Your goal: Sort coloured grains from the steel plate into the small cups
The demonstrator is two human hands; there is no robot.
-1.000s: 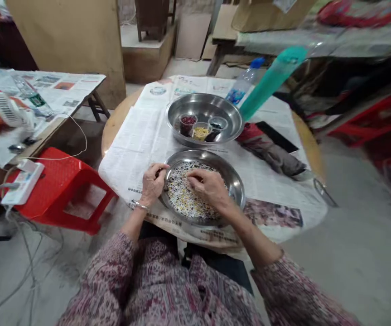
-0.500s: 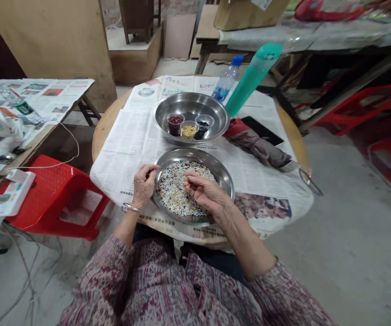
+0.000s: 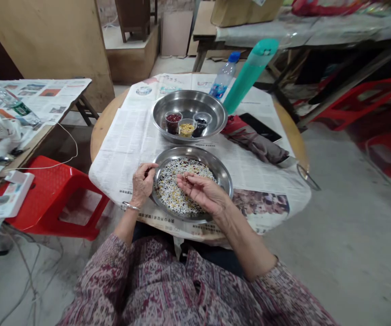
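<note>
A shallow stainless steel basin [image 3: 225, 174] stands near me, its bottom spread with mixed white, yellow, dark and reddish grains and beans [image 3: 171, 192]. My left hand [image 3: 143, 183], with a bangle at the wrist, grips the basin's left rim with curled fingers. Over the middle of the mix hovers my right hand [image 3: 204, 190], palm turned partly up, fingers stretched out and the thumb apart; I see nothing held in it. Behind is a second steel basin [image 3: 212, 106] containing clear cups of red beans [image 3: 174, 122], yellow beans [image 3: 186, 129] and black beans [image 3: 200, 126].
Newspaper [image 3: 120, 149] covers the round table. A plastic bottle [image 3: 224, 74], a green tube-shaped case [image 3: 249, 74], a folded umbrella [image 3: 256, 142] and a dark flat tablet or phone [image 3: 259, 127] lie beyond and to the right. At left is a red stool [image 3: 55, 194] with a power strip [image 3: 13, 192].
My right hand's fingers have opened from a pinch and shifted slightly left over the grains. My left hand stays at the rim. The whole view has shifted slightly.
</note>
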